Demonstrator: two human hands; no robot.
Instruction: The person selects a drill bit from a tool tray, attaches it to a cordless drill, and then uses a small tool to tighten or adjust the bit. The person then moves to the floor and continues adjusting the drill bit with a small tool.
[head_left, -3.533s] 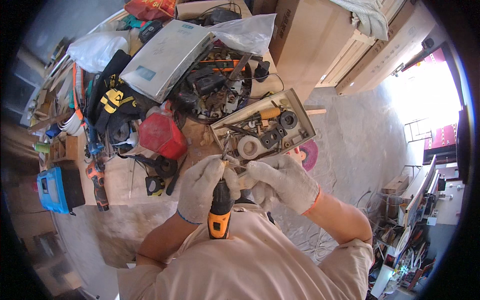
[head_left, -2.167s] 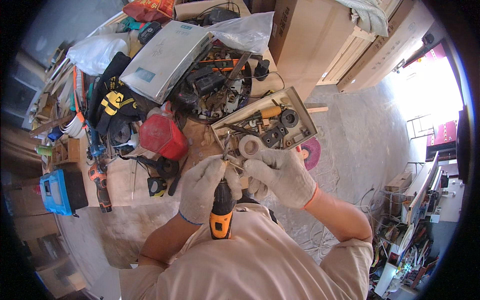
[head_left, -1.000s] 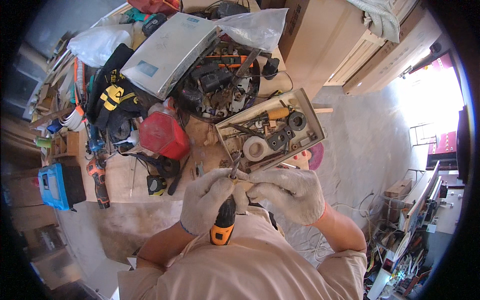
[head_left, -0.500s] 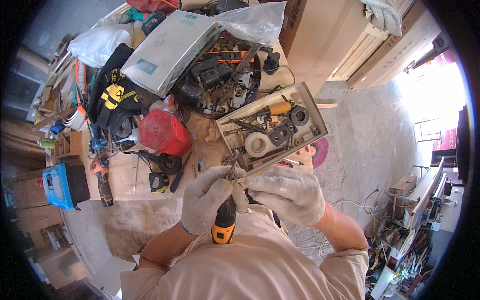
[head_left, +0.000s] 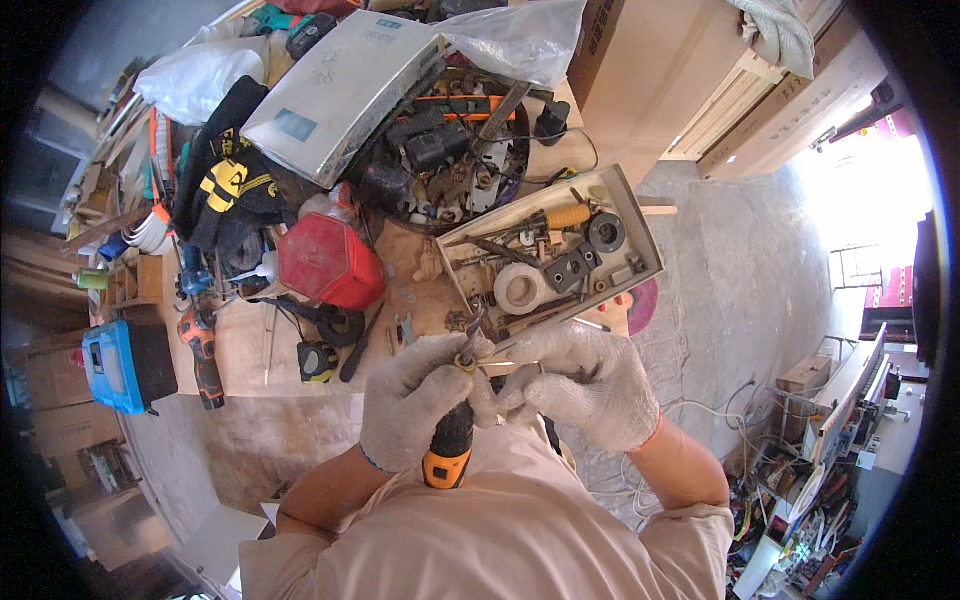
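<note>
"Off the tabletop's (head_left: 235,345) near edge, where's the drill (head_left: 447,460)?"

"In the left hand (head_left: 408,415), grip closed round its front; right hand (head_left: 597,385) pinches a rod (head_left: 507,367), now more exposed."

"Meaning?"

"Work there apparently continues."

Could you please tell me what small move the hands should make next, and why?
Probably the right hand should ease the thin metal piece toward the base of the bit: the left hand steadies the black-and-orange tool there, and the piece spans the gap between the hands. Whether they touch is unclear.
</note>
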